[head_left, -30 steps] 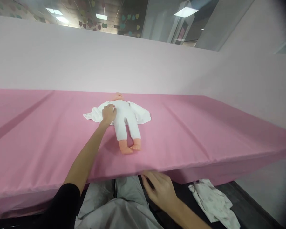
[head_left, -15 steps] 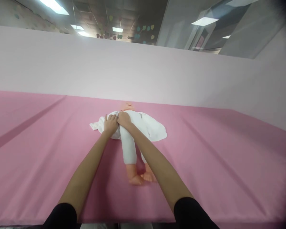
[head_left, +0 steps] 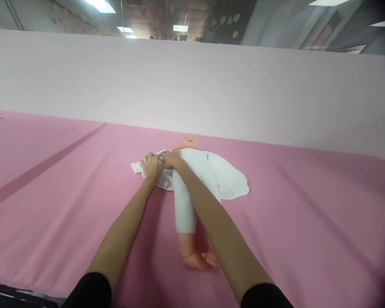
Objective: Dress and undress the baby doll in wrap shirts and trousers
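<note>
Lying face-up, doll (head_left: 192, 179) points feet toward camera.

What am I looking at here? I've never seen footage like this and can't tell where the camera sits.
The camera is worn on a person's head and looks forward and down, so the two bare arms reaching away from you are that person's own. A baby doll in white clothes lies on its back on a pink tablecloth, bare feet towards the camera. The left hand and right hand meet at the doll's side, gripping the white cloth spread under it. Behind stands a pale wall.
</note>
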Tool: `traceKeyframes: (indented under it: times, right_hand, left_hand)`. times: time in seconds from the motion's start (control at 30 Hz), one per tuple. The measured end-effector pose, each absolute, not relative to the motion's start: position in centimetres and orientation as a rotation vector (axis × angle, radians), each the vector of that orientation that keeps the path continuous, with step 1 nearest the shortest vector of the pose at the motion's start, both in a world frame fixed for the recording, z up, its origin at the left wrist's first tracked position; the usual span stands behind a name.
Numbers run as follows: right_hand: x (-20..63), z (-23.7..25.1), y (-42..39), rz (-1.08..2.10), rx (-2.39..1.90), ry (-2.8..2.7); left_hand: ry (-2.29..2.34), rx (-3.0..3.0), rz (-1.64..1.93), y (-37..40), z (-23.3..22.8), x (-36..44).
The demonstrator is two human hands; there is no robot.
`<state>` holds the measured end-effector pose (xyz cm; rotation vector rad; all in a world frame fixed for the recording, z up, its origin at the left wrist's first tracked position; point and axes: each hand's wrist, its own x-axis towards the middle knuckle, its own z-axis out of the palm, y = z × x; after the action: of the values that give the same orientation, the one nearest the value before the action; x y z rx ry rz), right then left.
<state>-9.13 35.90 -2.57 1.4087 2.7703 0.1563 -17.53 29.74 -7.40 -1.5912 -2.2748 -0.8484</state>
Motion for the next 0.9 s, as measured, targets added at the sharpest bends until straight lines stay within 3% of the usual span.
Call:
traceKeyframes:
  times: [0.3,0.53,0.77,0.9]
  right_hand:
    - [-8.8,-3.7,35.3,0.316,1.567,2.900]
    - [-8.1,-3.5,35.9,0.169,1.732,2.910]
    - [-7.0,-2.9,36.5,-0.120,1.880,2.966]
    - [-6.7,-2.8,36.9,-0.236,1.920,2.997]
  left_hand:
    - [-2.535,-1.548,-0.834,30.0,-6.0,-17.8]
    - [-2.659,-1.573,-0.761,29.5,-5.5,-19.5]
    - [-2.801,-1.701,-1.449,30.3,-5.3,-21.7]
    - [-2.900,-1.754,-1.666,30.4,-5.5,-22.8]
